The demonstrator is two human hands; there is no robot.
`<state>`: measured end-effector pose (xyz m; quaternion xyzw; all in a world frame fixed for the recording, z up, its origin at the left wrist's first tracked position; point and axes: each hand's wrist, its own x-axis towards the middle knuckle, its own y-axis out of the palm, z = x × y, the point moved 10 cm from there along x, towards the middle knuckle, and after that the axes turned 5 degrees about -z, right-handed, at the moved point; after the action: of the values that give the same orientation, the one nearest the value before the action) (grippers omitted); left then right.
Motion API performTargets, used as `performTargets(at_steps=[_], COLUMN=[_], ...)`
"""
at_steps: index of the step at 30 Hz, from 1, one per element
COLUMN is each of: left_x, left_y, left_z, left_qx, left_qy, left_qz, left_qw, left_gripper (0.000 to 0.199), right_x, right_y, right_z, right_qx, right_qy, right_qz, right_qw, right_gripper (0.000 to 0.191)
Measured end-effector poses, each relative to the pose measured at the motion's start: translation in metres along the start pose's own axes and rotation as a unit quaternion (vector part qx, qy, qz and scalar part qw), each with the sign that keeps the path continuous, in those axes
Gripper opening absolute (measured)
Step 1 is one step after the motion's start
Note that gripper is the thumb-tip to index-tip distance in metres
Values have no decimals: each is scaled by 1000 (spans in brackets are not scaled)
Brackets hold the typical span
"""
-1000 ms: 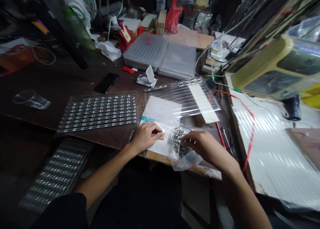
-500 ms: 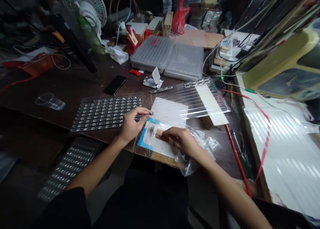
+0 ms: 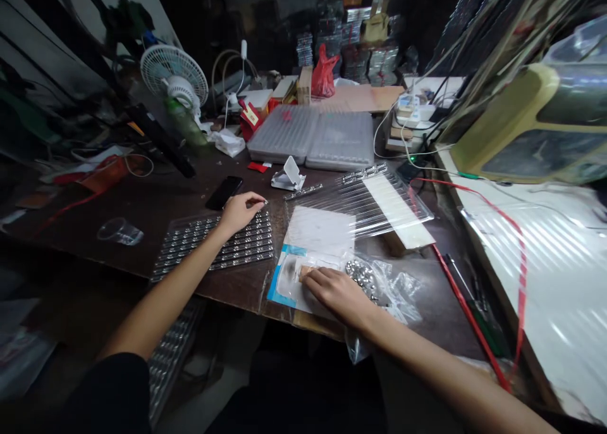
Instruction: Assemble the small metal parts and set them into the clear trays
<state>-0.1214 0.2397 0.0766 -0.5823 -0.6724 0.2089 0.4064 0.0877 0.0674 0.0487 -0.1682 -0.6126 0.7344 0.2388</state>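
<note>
Fingers [image 3: 253,197] pinching a tiny part [image 3: 265,202], the left hand [image 3: 234,216] now shifts work over the tray [image 3: 246,244]; the right hand [image 3: 337,293] hides its grip.

A pale wall [image 3: 149,10] shows beyond the brown table [image 3: 164,197] in dim light.

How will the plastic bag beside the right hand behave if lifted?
The plastic bag looks thin and crumpled, so it would probably flop; its shiny film may be slippery. The loose metal parts heaped there would likely shift or spill.
</note>
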Motion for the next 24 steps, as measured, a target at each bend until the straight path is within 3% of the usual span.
performTargets(at_steps=[5, 10, 13, 17, 20, 24], left_x=[4, 12, 14, 17, 24, 39], left_y=[18, 24, 19, 11, 12, 38], left_z=[10, 12, 11, 9, -10, -73], left_qx=[84, 130, 160, 229, 277, 219], left_qy=[14, 37, 53, 60, 80, 144], left_qz=[41, 67, 85, 114, 109, 86], left_qw=[995, 989, 982, 965, 951, 961], left_gripper=[25, 25, 21, 20, 23, 25], right_x=[-2, -13, -30, -59, -68, -65], right_y=[-5, -36, -44, -31, -22, -17], right_z=[-12, -35, -53, -76, -81, -76], right_qx=[96, 169, 180, 141, 99, 101], right_qy=[34, 62, 109, 203, 227, 215], right_qz=[-30, -106, -66, 27, 42, 58], right_qw=[994, 978, 975, 969, 968, 970], right_gripper=[28, 32, 31, 15, 14, 21])
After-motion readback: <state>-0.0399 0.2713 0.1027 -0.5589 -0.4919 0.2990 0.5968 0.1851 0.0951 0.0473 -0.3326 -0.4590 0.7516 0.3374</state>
